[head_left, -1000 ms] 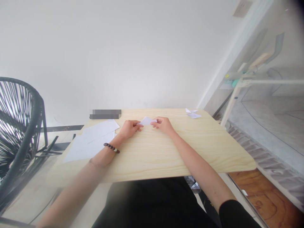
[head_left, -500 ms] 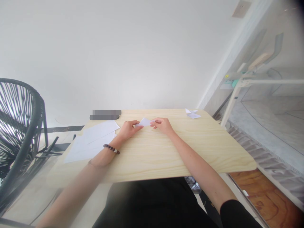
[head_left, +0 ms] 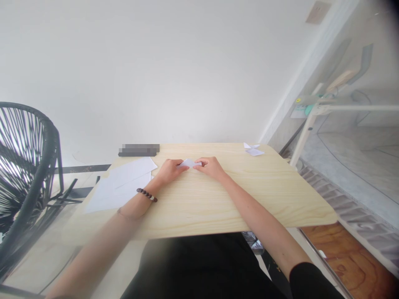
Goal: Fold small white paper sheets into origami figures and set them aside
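Observation:
A small folded piece of white paper (head_left: 189,162) lies low over the far middle of the light wooden table (head_left: 218,203). My left hand (head_left: 170,170), with a dark bead bracelet on its wrist, pinches the paper's left end. The paper's right end is pinched by my right hand (head_left: 211,167). Both hands rest close together, fingers closed on the paper.
Loose white sheets (head_left: 123,185) lie on the table's left side. A small folded paper shape (head_left: 253,149) sits at the far right corner. A dark flat object (head_left: 139,150) lies at the far left edge. A black wire chair (head_left: 25,166) stands to the left.
The folded paper has come down from a raised, tilted hold to nearly flat on the table. Both hands moved slightly closer together.

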`<state>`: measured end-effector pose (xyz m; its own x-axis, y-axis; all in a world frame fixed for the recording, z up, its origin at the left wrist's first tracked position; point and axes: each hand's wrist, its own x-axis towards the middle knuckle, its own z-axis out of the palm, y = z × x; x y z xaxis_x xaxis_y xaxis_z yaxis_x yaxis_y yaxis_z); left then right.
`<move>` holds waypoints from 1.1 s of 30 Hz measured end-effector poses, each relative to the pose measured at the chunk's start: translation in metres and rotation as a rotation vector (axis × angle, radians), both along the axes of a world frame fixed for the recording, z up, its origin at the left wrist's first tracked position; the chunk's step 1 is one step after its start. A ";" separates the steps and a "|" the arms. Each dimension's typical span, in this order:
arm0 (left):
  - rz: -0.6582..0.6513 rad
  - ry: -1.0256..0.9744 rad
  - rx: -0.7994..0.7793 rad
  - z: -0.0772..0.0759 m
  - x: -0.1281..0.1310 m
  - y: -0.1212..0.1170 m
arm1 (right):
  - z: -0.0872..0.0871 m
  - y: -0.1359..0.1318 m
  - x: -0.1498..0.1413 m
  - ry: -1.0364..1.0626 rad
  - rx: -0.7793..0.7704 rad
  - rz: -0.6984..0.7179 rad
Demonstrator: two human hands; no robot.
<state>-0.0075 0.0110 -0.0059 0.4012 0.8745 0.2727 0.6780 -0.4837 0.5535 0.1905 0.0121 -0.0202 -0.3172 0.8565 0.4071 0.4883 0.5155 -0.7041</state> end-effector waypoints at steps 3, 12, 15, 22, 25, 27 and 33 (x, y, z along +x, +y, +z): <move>-0.006 -0.018 -0.027 -0.001 0.000 0.000 | 0.000 0.000 0.000 -0.008 0.005 -0.003; -0.025 -0.018 -0.139 0.000 0.000 0.000 | -0.001 0.003 -0.002 -0.029 0.079 -0.056; -0.038 -0.028 -0.142 0.000 -0.001 0.000 | 0.000 0.003 -0.003 -0.029 0.088 -0.055; -0.037 -0.045 -0.147 0.002 0.000 -0.004 | 0.001 0.001 0.000 -0.002 -0.003 -0.036; -0.042 -0.051 -0.143 0.003 0.000 -0.004 | 0.000 0.001 0.001 0.039 -0.051 -0.037; -0.064 -0.062 -0.137 0.003 -0.001 -0.004 | -0.001 0.002 0.001 0.060 -0.067 -0.037; -0.084 -0.097 -0.148 0.004 -0.002 -0.002 | -0.003 0.006 0.001 0.044 -0.074 -0.063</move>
